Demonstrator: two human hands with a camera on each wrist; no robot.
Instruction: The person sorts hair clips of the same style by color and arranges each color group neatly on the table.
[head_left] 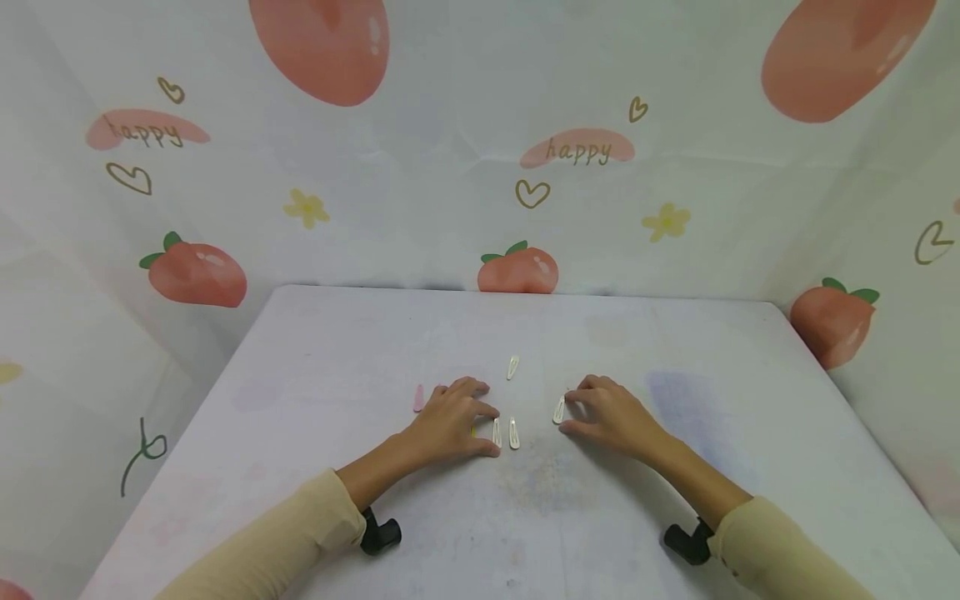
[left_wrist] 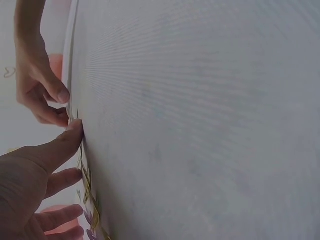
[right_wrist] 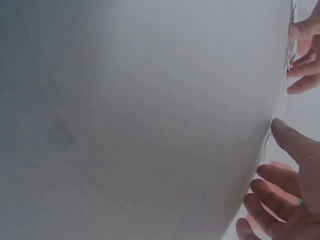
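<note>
Small snap hair clips lie on the white table. My left hand [head_left: 448, 423] has its thumb and index fingertip at the two ends of a white hair clip [head_left: 497, 432], pinching it lengthwise close to the tabletop. Right beside that lies another white hair clip [head_left: 513, 433]. Further right, my right hand [head_left: 617, 418] pinches a third white clip [head_left: 558, 410] the same way between thumb and index finger. In the right wrist view this clip [right_wrist: 267, 138] shows edge-on by the thumb. Several clips partly hide under and behind the left hand.
One white clip [head_left: 513, 367] lies farther back on the table [head_left: 360, 333]. A pink clip [head_left: 418, 398] lies left of the left hand, and a bit of yellow shows beneath that hand. Behind the table hangs a white cloth [head_left: 420, 183] printed with peaches.
</note>
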